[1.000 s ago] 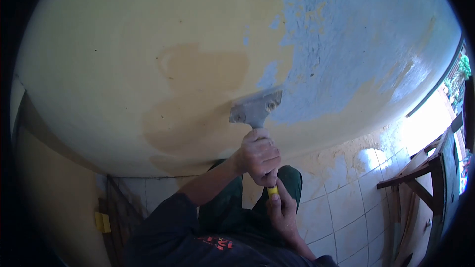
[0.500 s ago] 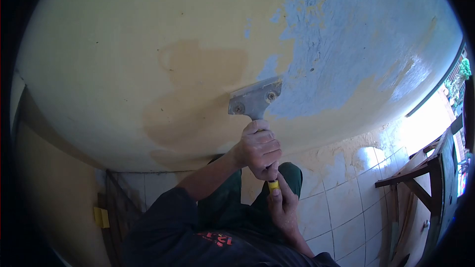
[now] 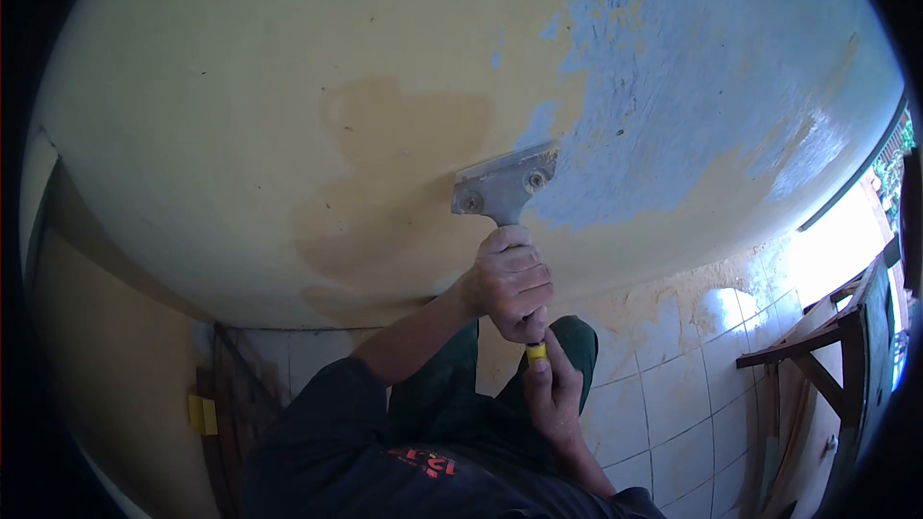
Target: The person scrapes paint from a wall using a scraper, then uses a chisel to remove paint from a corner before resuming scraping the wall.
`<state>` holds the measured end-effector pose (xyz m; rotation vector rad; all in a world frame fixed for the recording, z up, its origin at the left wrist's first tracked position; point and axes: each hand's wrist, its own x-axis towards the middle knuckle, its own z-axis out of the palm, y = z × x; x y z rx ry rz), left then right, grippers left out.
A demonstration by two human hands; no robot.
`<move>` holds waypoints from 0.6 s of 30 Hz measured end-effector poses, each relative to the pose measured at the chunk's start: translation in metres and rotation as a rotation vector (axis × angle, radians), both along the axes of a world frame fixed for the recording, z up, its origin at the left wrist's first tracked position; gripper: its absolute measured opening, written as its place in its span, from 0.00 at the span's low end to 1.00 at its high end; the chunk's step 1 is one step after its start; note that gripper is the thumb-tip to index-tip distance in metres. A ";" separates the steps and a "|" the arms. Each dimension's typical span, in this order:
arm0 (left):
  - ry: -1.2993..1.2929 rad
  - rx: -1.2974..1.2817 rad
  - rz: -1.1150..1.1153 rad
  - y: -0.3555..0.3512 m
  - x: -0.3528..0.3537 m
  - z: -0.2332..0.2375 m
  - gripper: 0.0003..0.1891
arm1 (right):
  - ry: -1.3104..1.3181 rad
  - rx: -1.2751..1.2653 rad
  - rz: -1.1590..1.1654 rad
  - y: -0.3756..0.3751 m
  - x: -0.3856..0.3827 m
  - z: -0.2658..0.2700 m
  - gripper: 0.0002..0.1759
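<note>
A wide metal scraper (image 3: 502, 185) with two bolts lies with its blade edge against the wall, where yellowish paint meets a bare bluish patch (image 3: 654, 135). My left hand (image 3: 514, 284) is wrapped round the upper part of its handle, just below the blade. Lower down, my right hand (image 3: 555, 389) grips the handle's yellow end (image 3: 536, 353), with the thumb lying along it. Both hands look dusty. The blade's left part is over yellowish paint, and its right corner touches the edge of the bluish area.
Pale floor tiles (image 3: 673, 399) with dust and scrapings run along the wall's foot. A dark wooden frame (image 3: 846, 365) stands at the right, near a bright opening. At the lower left are dark wooden pieces and a yellow object (image 3: 202, 415). My knees are below the scraper.
The whole view has shifted slightly, so the wall appears a little further right. Against the wall, the scraper has barely moved. Both hands keep their grip on it.
</note>
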<state>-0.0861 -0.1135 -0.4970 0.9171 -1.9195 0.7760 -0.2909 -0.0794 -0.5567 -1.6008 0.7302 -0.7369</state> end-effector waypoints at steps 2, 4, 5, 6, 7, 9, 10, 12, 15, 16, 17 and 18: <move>0.022 0.017 -0.024 -0.001 -0.001 -0.004 0.09 | 0.001 -0.033 -0.002 0.001 -0.001 0.000 0.26; 0.022 -0.013 -0.017 -0.002 0.000 -0.003 0.09 | -0.016 -0.027 0.025 0.003 -0.001 -0.005 0.25; 0.037 -0.031 -0.008 -0.001 0.000 -0.002 0.10 | -0.012 -0.007 0.018 0.003 0.002 -0.005 0.25; 0.038 -0.026 -0.008 -0.003 0.003 -0.002 0.10 | -0.010 -0.002 0.018 0.002 0.004 -0.003 0.25; 0.013 -0.022 -0.011 -0.005 0.006 0.007 0.10 | -0.018 -0.001 0.015 0.000 0.005 0.002 0.26; -0.002 -0.008 0.000 0.001 0.003 0.006 0.10 | -0.003 0.013 0.020 0.001 0.002 0.011 0.26; 0.002 -0.008 0.007 0.003 0.002 0.002 0.10 | -0.012 0.009 0.025 0.002 0.001 0.008 0.26; -0.011 -0.013 0.005 0.003 0.002 -0.004 0.10 | 0.006 -0.002 0.039 0.005 -0.003 -0.005 0.25; 0.036 -0.001 0.020 0.004 0.004 -0.005 0.10 | -0.007 -0.007 0.028 0.001 0.006 -0.001 0.25; 0.017 -0.030 0.007 -0.002 0.007 0.007 0.10 | -0.012 0.007 0.035 -0.001 0.006 0.002 0.25; 0.001 -0.058 -0.004 -0.002 0.007 0.012 0.09 | 0.003 0.015 0.041 0.001 0.004 0.003 0.25; 0.015 -0.051 0.003 0.002 0.003 0.008 0.09 | -0.009 0.020 0.036 0.003 0.001 0.005 0.25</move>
